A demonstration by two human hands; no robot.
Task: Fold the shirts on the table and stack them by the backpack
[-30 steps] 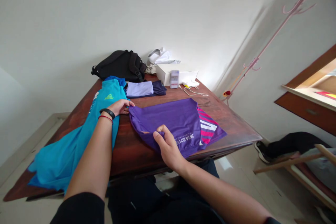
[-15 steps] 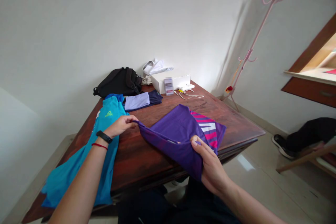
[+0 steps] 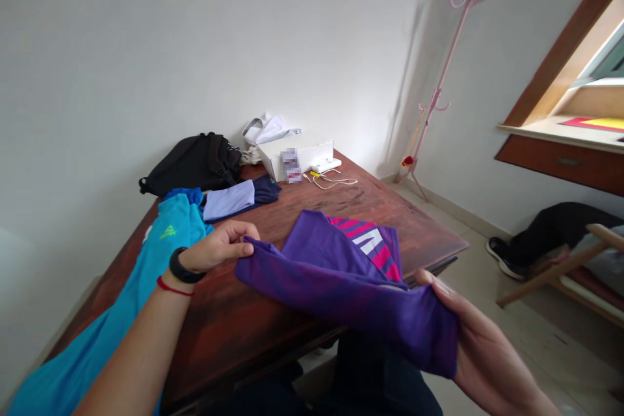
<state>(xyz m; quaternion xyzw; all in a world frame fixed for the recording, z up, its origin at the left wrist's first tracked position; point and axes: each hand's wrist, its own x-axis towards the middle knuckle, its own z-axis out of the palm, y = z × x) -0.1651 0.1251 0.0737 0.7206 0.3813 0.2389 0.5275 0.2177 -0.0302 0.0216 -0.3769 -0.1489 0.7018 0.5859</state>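
Observation:
A purple sports shirt (image 3: 336, 273) with pink and white stripes lies partly on the brown wooden table (image 3: 273, 331), its near edge lifted and stretched in the air. My left hand (image 3: 219, 248) pinches one end of that edge above the table. My right hand (image 3: 475, 338) grips the other end, off the table's front right corner. A turquoise shirt (image 3: 146, 266) lies spread along the left side of the table, under my left wrist.
Folded lilac and navy clothes (image 3: 234, 198), a black backpack (image 3: 190, 162), a white box (image 3: 297, 156) and a white charger with cable (image 3: 329, 172) sit at the table's far end. A pink coat stand (image 3: 439, 91) is in the corner. A wooden chair (image 3: 565, 266) stands right.
My right hand has pulled the purple shirt's edge toward me and to the right, off the table. The shirt's near part now hangs stretched between both hands. The view has turned right.

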